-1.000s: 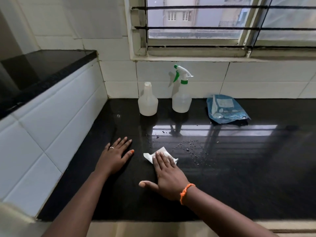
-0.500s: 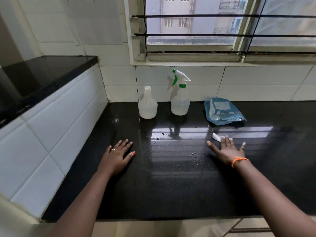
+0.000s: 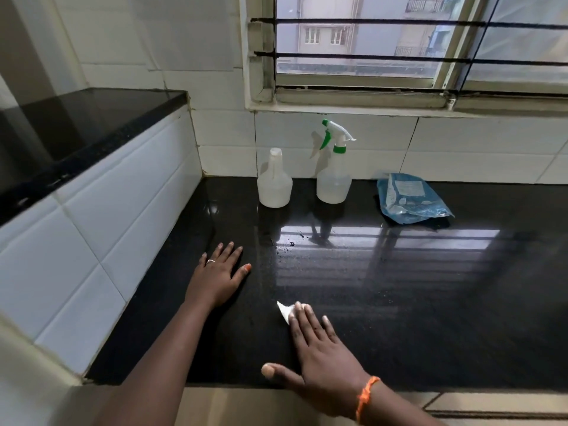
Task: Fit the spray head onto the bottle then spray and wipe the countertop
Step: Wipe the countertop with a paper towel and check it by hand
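A clear spray bottle (image 3: 334,182) with a white and green spray head (image 3: 335,135) stands upright at the back of the black countertop (image 3: 430,302). My right hand (image 3: 319,348) lies flat near the front edge, pressing a white wipe (image 3: 284,310) onto the counter; only a corner of the wipe shows past my fingers. My left hand (image 3: 216,276) rests flat on the counter with fingers spread, holding nothing. A few droplets (image 3: 290,242) sit on the surface in front of the bottles.
A second clear bottle (image 3: 274,182) without a spray head stands left of the sprayer. A blue wipes packet (image 3: 410,199) lies to the right by the wall. A raised tiled ledge (image 3: 92,192) borders the left side. A barred window (image 3: 415,44) sits above.
My right hand swept the wipe from the centre out to the right near the packet, then back left and toward the front edge. My left hand stayed put.
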